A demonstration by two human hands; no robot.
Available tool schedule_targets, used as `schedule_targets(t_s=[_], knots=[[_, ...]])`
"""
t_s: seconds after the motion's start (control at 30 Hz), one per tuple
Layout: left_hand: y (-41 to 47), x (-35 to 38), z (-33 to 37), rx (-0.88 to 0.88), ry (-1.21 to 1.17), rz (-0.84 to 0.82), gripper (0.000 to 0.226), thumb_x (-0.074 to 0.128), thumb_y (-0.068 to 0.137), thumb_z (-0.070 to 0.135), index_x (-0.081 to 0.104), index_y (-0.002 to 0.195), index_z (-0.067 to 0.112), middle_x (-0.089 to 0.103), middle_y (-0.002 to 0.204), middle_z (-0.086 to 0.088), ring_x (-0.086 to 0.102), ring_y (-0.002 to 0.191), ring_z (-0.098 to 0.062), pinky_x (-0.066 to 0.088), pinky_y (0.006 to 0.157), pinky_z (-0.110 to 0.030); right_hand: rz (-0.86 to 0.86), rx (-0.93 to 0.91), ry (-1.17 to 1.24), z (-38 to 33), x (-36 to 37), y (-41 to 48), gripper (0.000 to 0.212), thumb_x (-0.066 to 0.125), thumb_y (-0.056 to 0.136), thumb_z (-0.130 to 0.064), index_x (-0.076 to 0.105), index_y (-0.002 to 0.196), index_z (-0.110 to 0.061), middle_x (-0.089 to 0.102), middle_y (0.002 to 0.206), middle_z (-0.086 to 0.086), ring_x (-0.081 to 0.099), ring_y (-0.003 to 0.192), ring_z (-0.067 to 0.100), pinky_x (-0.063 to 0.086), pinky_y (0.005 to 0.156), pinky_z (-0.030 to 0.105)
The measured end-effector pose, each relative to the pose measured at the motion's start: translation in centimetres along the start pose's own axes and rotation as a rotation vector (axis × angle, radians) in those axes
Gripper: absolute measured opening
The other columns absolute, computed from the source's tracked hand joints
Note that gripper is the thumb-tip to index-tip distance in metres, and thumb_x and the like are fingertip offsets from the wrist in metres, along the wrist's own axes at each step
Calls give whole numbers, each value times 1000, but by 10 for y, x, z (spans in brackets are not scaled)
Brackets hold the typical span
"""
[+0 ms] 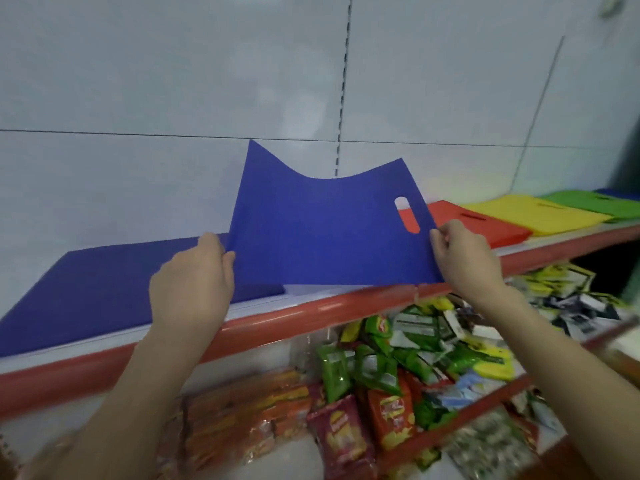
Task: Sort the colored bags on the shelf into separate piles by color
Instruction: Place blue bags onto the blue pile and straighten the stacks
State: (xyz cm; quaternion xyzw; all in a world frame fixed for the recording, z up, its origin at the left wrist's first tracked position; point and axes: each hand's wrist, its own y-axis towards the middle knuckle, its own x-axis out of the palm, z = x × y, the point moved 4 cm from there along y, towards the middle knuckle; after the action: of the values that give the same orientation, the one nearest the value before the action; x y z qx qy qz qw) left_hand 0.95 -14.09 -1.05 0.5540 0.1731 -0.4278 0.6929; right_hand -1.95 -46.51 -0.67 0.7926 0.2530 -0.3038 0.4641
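Head view, counts: one loose blue bag (322, 230); four flat piles, namely blue pile (121, 282), red pile (485, 226), yellow pile (530, 213) and green pile (595, 204); one more blue sliver (620, 194) at the far right; two hands.
Surface: white shelf (304, 292) with a red lip (311, 310); the blue pile lies at left, and red, yellow and green lie side by side at right.
Room: pale panelled wall (173, 81) behind; a lower shelf heaped with snack packets (381, 375).
Left hand (194, 285): fingers curled round the bag's left edge, gripping it.
Right hand (464, 254): pinches the bag's right edge, just beside the handle slot (407, 216).
Bag: lifted over the shelf between the blue and red piles, top edge sagging; red shows through the slot.
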Motion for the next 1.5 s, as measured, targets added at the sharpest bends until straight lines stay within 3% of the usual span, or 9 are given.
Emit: schedule_targets(t_s=[0.07, 0.27, 0.43, 0.6, 0.87, 1.1, 1.23, 1.33, 1.5], knots=[[1, 22, 49, 56, -63, -4, 24, 42, 98, 28, 48, 88, 6, 48, 71, -7, 40, 65, -26, 29, 58, -33, 33, 43, -38, 50, -21, 8, 34, 36, 100, -30, 52, 110, -2, 61, 107, 25, 55, 101, 42, 37, 72, 40], [-14, 94, 218, 231, -274, -60, 24, 45, 96, 30, 49, 87, 8, 62, 80, -14, 56, 75, -35, 42, 63, -39, 138, 179, -138, 218, -95, 31, 33, 35, 100, -31, 54, 107, -5, 63, 104, 22, 56, 96, 40, 35, 69, 38], [-31, 136, 345, 328, -361, -70, 24, 49, 94, 32, 51, 89, 9, 63, 83, -14, 58, 83, -38, 38, 63, -39, 162, 292, -206, 340, -149, 45, 32, 35, 99, -32, 53, 109, -7, 63, 107, 19, 56, 99, 38, 35, 69, 37], [-40, 176, 446, 406, -435, -101, 23, 51, 93, 32, 52, 85, 11, 63, 79, -13, 58, 79, -37, 34, 60, -35, 172, 376, -268, 436, -173, 58, 32, 34, 100, -33, 52, 109, -8, 64, 104, 18, 58, 93, 37, 42, 68, 37], [-39, 259, 592, 451, -530, -161, 22, 52, 93, 30, 49, 80, 13, 58, 71, -9, 54, 72, -32, 34, 57, -34, 164, 455, -323, 574, -188, 99, 32, 33, 101, -34, 51, 112, -11, 52, 83, -1, 51, 73, 18, 39, 59, 32], [-13, 337, 736, 462, -534, -213, 24, 48, 95, 31, 50, 83, 11, 51, 65, -1, 49, 67, -27, 31, 55, -31, 175, 490, -348, 695, -198, 178, 34, 32, 101, -34, 49, 117, -10, 63, 95, 6, 59, 81, 26, 47, 64, 36], [-5, 373, 814, 450, -536, -276, 24, 48, 94, 34, 53, 86, 12, 63, 81, -10, 57, 80, -32, 37, 61, -33, 191, 510, -339, 759, -211, 214, 35, 32, 101, -35, 49, 117, -9, 62, 94, 7, 60, 81, 27, 48, 65, 38], [-3, 397, 865, 445, -523, -293, 23, 50, 94, 34, 55, 87, 12, 64, 85, -12, 58, 87, -34, 37, 66, -33, 181, 530, -326, 805, -213, 236, 35, 31, 101, -35, 48, 117, -9, 56, 88, 2, 57, 76, 22, 44, 60, 34], [-4, 437, 943, 448, -529, -266, 24, 51, 93, 33, 48, 79, 13, 62, 81, -13, 57, 80, -34, 37, 64, -34, 171, 514, -316, 885, -214, 283, 35, 30, 101, -34, 49, 115, -8, 63, 100, 10, 53, 77, 24, 39, 63, 33]])
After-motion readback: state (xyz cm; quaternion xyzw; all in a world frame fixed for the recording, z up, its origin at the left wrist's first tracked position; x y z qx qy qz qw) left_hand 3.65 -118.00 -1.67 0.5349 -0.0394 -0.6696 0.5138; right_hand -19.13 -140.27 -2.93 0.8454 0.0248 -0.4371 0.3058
